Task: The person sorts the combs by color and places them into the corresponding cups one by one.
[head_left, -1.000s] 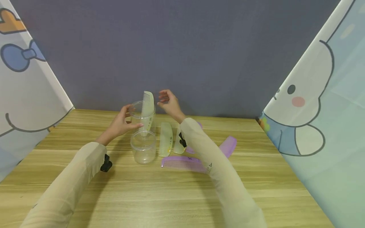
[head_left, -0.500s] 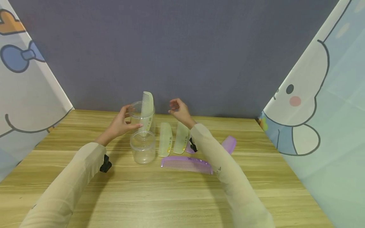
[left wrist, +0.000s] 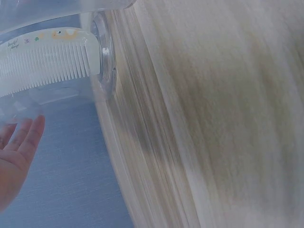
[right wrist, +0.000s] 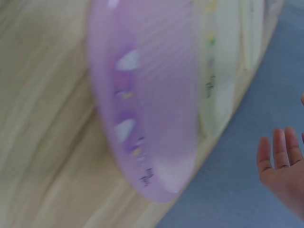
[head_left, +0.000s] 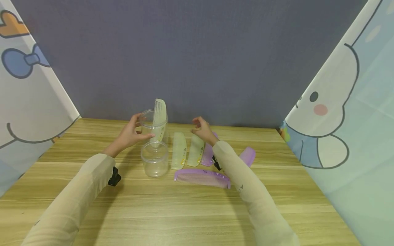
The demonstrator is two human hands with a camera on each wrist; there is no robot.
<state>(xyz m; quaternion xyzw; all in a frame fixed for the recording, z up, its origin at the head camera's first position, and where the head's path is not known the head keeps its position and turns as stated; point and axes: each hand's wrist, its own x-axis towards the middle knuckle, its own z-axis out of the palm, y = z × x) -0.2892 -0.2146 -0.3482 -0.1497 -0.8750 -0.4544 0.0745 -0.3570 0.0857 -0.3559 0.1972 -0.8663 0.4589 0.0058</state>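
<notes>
My left hand point(head_left: 127, 135) grips the side of a clear plastic jar point(head_left: 147, 128), thumb in front and fingers behind. Inside stands a pale green comb point(head_left: 159, 112), its upper end above the rim; the left wrist view shows the printed comb point(left wrist: 52, 54) through the wall. Right in front is a second clear jar point(head_left: 155, 165). My right hand point(head_left: 203, 130), fingers loosely bent and holding nothing, hovers over the far end of a pale green comb point(head_left: 195, 152). Another pale comb point(head_left: 179, 152) lies left of it, and a purple comb point(head_left: 208, 157) lies to its right.
A purple comb point(head_left: 201, 178) lies crosswise in front of the others. Farther right, another purple comb point(head_left: 247, 156) is partly hidden by my right sleeve. A grey-blue panel point(head_left: 197, 61) rises behind the wooden table point(head_left: 138, 215), with cartoon-printed panels at both sides.
My right hand has moved right and down, from beside the comb in the jar to above the lying combs. The left hand and the jars stay put.
</notes>
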